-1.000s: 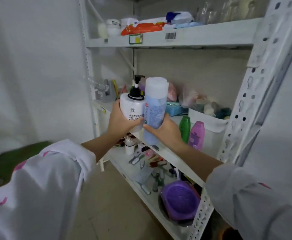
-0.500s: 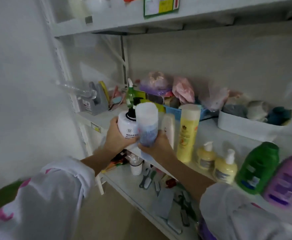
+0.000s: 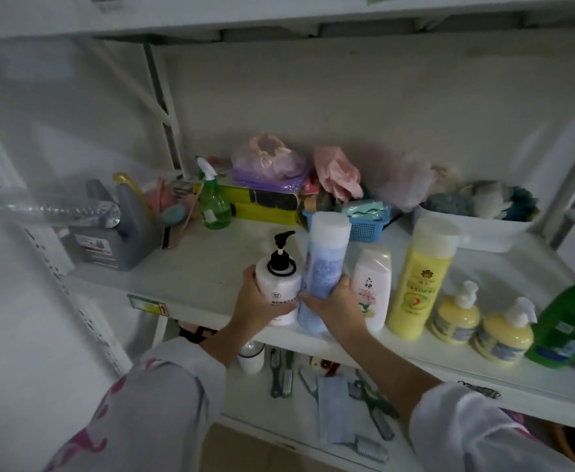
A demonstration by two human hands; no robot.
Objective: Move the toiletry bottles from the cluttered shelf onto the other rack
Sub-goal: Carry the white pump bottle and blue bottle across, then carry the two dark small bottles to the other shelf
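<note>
White plastic shelf (image 3: 194, 267) of the rack fills the head view, the only view given. The left hand (image 3: 257, 303) wraps its fingers round a squat white pump bottle with a black dispenser (image 3: 279, 284). The right hand (image 3: 337, 301) grips the lower part of a tall pale-blue cylindrical bottle with a white cap (image 3: 323, 264). Both bottles stand upright, long axes vertical, touching each other, at the front edge of the shelf; whether their bases already rest on it I cannot tell. Just to the right stands a row: a small white lotion bottle with a pink flower label (image 3: 372, 287), a tall yellow bottle with a white cap (image 3: 422, 277), two low yellow pump bottles (image 3: 454, 316), then a green bottle (image 3: 572, 325). Bare shelf lies behind and left of the hands, so the left hand seems nearer the free space. The step looks like setting both down and letting go.
</note>
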